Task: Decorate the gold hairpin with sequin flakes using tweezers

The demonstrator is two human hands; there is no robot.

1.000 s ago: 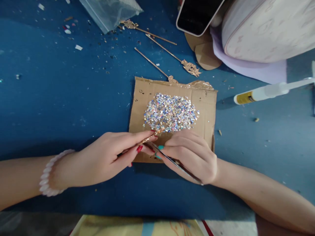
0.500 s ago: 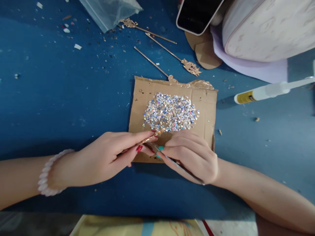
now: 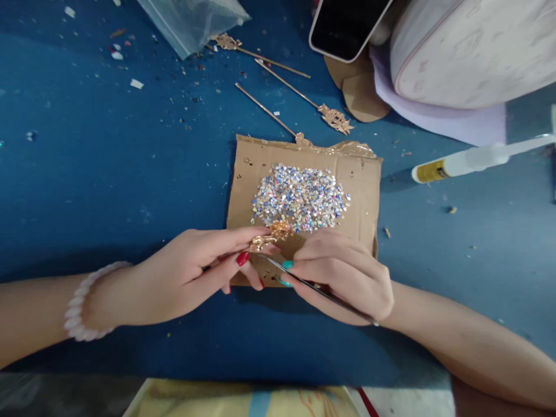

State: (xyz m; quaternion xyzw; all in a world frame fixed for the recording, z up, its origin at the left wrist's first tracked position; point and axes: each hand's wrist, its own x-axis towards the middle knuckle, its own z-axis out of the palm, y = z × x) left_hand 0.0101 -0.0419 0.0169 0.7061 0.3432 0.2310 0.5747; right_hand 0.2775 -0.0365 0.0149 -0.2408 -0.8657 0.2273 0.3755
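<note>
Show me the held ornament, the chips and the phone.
Held ornament (image 3: 274,234): head view, on its gold middle.
Chips (image 3: 300,197): head view, middle of the pile.
Phone (image 3: 348,26): head view, dark screen.

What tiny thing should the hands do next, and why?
Perhaps the right hand should guide the tweezers gently onto the gold openwork ornament: the left hand holds it, and the tweezers' tip is very close, though I can't tell if they touch.

No wording can be read: on the blue desk (image 3: 182,191), a yellow paper-like label (image 3: 425,173) wraps one end of a slim white plastic bottle (image 3: 467,162), its small dark print (image 3: 442,169) too blurred to make out as letters.
</note>
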